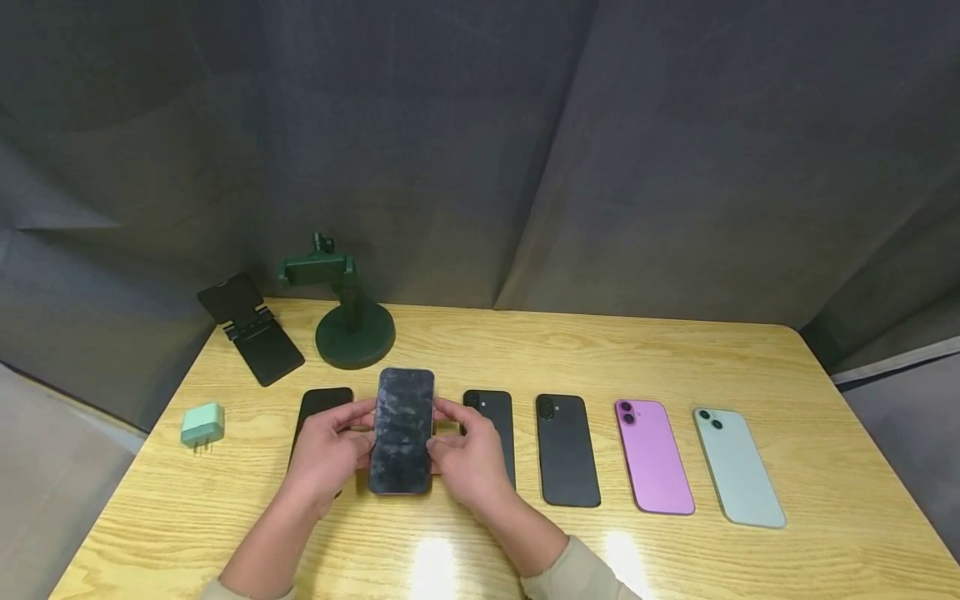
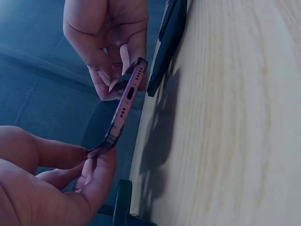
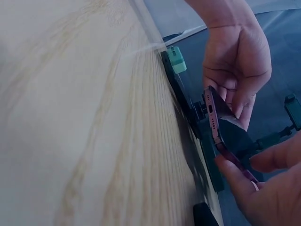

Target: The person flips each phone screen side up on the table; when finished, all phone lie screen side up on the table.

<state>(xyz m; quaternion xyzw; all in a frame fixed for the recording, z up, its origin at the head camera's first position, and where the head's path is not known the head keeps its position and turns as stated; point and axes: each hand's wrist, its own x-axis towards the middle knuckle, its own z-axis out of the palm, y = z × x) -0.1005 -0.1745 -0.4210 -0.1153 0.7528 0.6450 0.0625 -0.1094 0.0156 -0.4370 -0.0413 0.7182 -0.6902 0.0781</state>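
Note:
A smartphone point(image 1: 402, 433) with a pink frame is held screen up between both hands, raised over the table. Smudges mark its dark screen. My left hand point(image 1: 330, 450) pinches the left long edge, thumb on the screen side and fingers beneath. On the opposite edge, my right hand point(image 1: 476, 454) grips it likewise. The left wrist view shows the charging port end of the phone point(image 2: 126, 103) with a gap to the tabletop. Partly hidden by the left hand lies a black phone point(image 1: 321, 402); another black phone point(image 1: 497, 417) lies partly behind the right hand.
Rightward lie a dark phone point(image 1: 570, 454), a purple phone point(image 1: 654, 458) and a pale mint phone point(image 1: 738, 467), backs up. A dark green phone stand point(image 1: 356, 337) and a black folding stand point(image 1: 255, 329) stand at the back left. A mint plug adapter point(image 1: 202, 423) sits near the left edge.

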